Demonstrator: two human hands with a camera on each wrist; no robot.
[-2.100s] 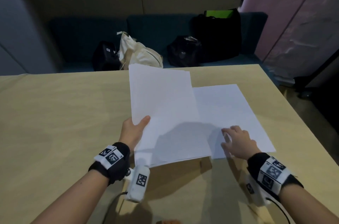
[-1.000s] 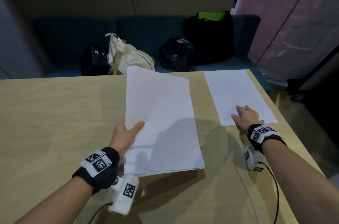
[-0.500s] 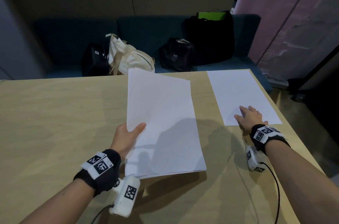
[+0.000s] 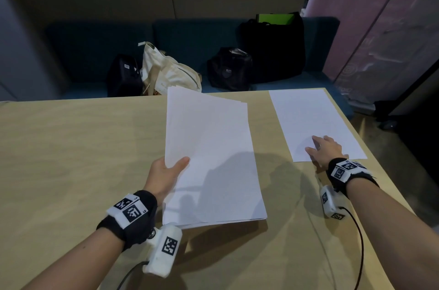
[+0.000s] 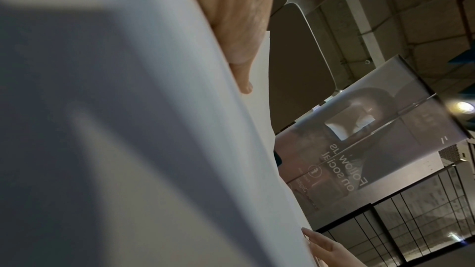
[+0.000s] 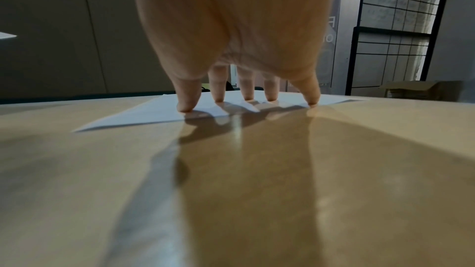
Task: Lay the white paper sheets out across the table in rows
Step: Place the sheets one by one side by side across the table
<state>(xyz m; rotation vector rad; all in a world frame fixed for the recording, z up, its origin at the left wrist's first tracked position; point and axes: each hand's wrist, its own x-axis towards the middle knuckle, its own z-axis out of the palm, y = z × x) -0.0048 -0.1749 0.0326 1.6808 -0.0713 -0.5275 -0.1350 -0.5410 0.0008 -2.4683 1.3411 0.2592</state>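
Note:
My left hand [image 4: 166,173] grips a stack of white paper sheets [image 4: 209,147] by its left edge and holds it tilted above the middle of the wooden table [image 4: 71,147], thumb on top. In the left wrist view the stack [image 5: 128,129] fills the left side, with the thumb [image 5: 241,64] against it. One single white sheet [image 4: 308,118] lies flat at the table's far right corner. My right hand [image 4: 323,149] rests on that sheet's near edge with spread, straight fingers. The right wrist view shows the fingertips [image 6: 246,96] touching the sheet [image 6: 159,111].
Beyond the table's far edge stands a dark blue sofa [image 4: 190,35] with several bags: a cream tote [image 4: 166,71] and black bags [image 4: 273,50]. The table's right edge runs close beside the single sheet. A pale banner [image 4: 380,28] stands at the right.
The single sheet slid from beside the stack out to the far right corner under my right hand. In the last half second hands and sheet barely moved.

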